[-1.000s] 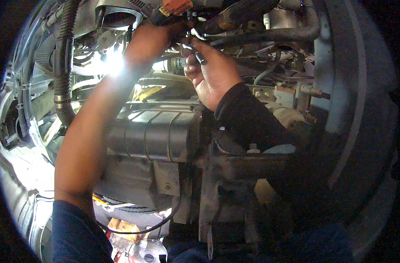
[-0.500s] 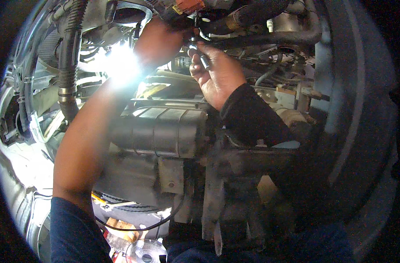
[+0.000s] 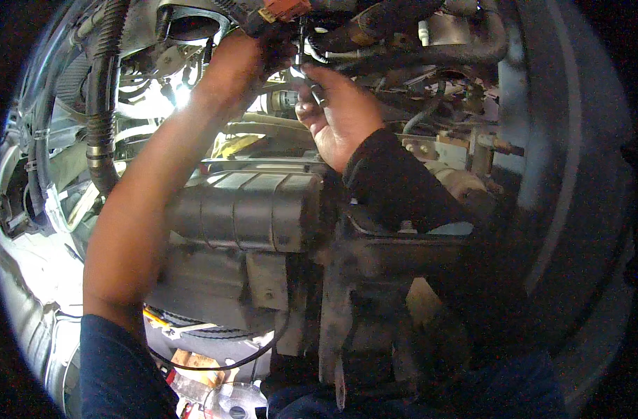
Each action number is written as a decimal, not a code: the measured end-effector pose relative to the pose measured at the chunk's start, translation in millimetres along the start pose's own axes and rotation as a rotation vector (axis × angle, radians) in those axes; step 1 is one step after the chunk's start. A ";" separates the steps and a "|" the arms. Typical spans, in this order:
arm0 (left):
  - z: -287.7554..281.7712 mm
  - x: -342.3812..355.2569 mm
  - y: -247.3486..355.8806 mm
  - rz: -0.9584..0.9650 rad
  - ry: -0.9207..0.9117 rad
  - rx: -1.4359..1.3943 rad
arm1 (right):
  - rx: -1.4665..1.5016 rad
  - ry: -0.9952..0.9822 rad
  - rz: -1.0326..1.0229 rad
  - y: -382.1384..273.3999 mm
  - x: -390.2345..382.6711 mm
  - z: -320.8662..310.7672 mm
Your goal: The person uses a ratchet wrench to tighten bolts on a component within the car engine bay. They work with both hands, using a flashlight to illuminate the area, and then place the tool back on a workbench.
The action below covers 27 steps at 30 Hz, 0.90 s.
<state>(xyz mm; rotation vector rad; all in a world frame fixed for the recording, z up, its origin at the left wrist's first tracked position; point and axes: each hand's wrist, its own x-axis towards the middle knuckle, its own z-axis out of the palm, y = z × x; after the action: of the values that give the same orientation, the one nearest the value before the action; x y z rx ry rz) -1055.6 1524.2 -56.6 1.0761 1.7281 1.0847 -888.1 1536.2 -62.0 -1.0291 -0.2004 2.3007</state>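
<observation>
High in the engine bay, my right hand [image 3: 343, 115] is closed round a shiny metal tool [image 3: 316, 95], its thumb pointing up toward the shaft. A slim upright shaft [image 3: 302, 43] rises from the tool, like a socket extension. My left hand [image 3: 238, 63] reaches up from the left beside the shaft. Its fingers are mostly hidden in shadow, so their grip cannot be made out. Just above both hands is an orange connector-like part [image 3: 285, 9]. The upper end of the shaft disappears among dark parts.
A ribbed black cover [image 3: 245, 209] lies below my hands. A corrugated hose [image 3: 104, 84] runs down the left, and a thick dark hose [image 3: 431, 57] crosses at right. Bright light [image 3: 183, 96] glares behind my left forearm. A black cable [image 3: 225, 366] loops lower down.
My left forearm has shifted slightly, and the glare beside it has shrunk. The whole view has moved a little, so things sit slightly farther left. My right hand still holds the tool.
</observation>
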 end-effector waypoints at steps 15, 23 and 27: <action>8.0 5.1 -0.8 -0.245 0.045 -0.542 | 0.085 -0.054 0.060 -0.8 3.4 -2.6; 5.4 4.1 17.4 -0.345 0.057 -0.476 | 0.194 -0.217 0.181 -9.5 6.3 -10.2; 14.5 2.0 14.8 -0.174 0.058 -0.591 | 0.122 -0.204 0.061 -2.9 5.0 -14.2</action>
<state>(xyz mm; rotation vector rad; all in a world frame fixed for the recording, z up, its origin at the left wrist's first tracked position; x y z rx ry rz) -1039.3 1533.5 -47.5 0.5193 1.3755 1.4006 -879.1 1540.0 -73.8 -0.7489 -0.1094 2.4398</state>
